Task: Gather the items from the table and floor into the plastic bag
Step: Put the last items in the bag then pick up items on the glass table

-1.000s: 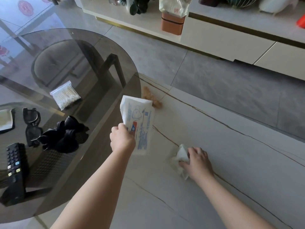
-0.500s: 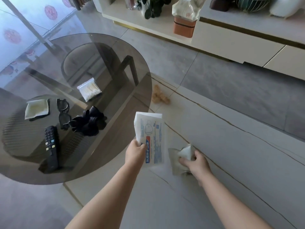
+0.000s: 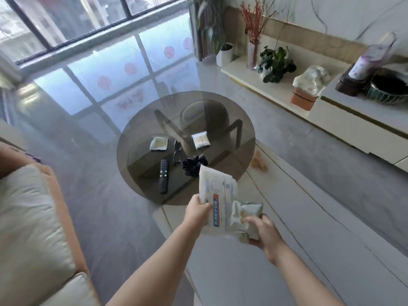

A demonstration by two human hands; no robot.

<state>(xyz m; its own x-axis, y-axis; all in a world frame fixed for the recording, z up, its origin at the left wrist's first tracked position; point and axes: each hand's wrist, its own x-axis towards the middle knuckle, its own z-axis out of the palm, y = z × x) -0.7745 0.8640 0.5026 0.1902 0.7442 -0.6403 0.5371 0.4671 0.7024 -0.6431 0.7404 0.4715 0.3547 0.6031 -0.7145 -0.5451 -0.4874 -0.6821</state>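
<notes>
My left hand (image 3: 197, 209) pinches the flat white printed plastic bag (image 3: 217, 196), long axis upright, leaning far-left. My right hand (image 3: 265, 231) grips a crumpled cream packet (image 3: 246, 214) just right of it, near the round smoked-glass tabletop (image 3: 136, 138).

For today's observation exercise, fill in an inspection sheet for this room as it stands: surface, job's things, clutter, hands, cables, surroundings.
Surface: round smoked-glass table on a glossy tiled floor.
Job's things: printed plastic bag; crumpled pale packet; on the table a remote, sunglasses, black bundle, cotton swabs, pale pouch; tan item on the floor.
Clutter: nothing seen.
Hands: left hand grips the bag; right hand holds the packet.
Cables: nothing seen.
Surroundings: sofa, windows, low cabinet with plants.
</notes>
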